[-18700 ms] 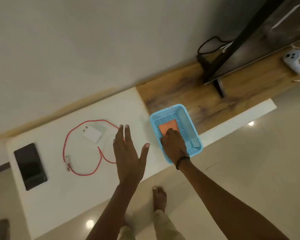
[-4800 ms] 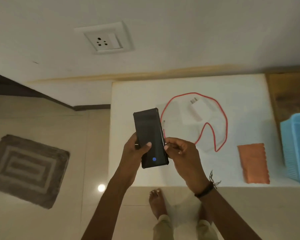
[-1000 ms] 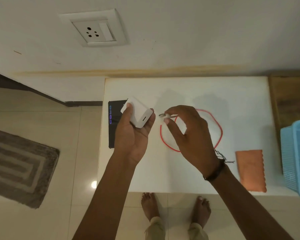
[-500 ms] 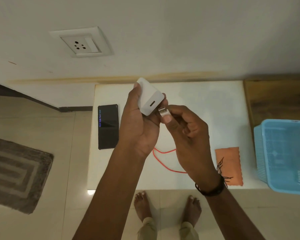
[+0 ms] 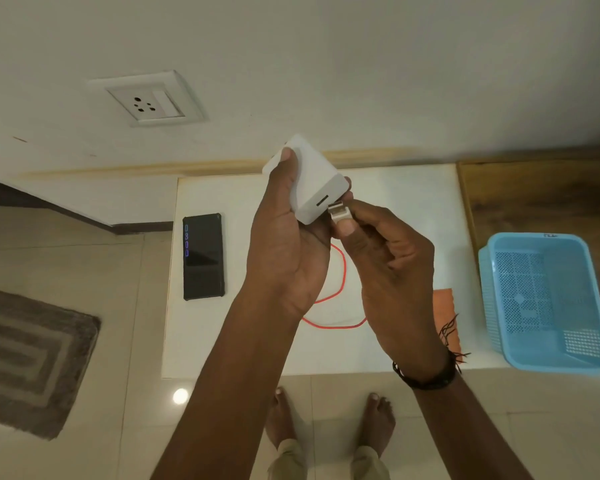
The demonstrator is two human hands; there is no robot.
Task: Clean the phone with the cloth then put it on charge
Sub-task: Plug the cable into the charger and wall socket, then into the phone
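My left hand wraps around the white charger adapter, thumb lying along its left face and fingers curled behind it, holding it up at the centre of the frame with its port slot turned toward my right hand. My right hand pinches the USB plug of the red cable between thumb and forefinger, the other fingers folded in. The plug's metal tip sits just beside the slot, touching the adapter's lower edge; I cannot tell whether it has entered. A black thread band circles my right wrist.

Below my hands the red cable loops on the white surface, showing between my two forearms. The phone lies flat on the surface's left edge, left of centre in the frame, screen up, with a column of small blue marks glowing along its left side. The orange cloth lies on the surface at the right, mostly hidden behind my right wrist. Further right, a light blue perforated basket stands at the surface's right end, beside a wooden top.

On the wall at the upper left of the frame sits a white socket plate with its switch. A grey patterned mat lies on the tiled floor at the lower left, and my bare feet show at the bottom centre.
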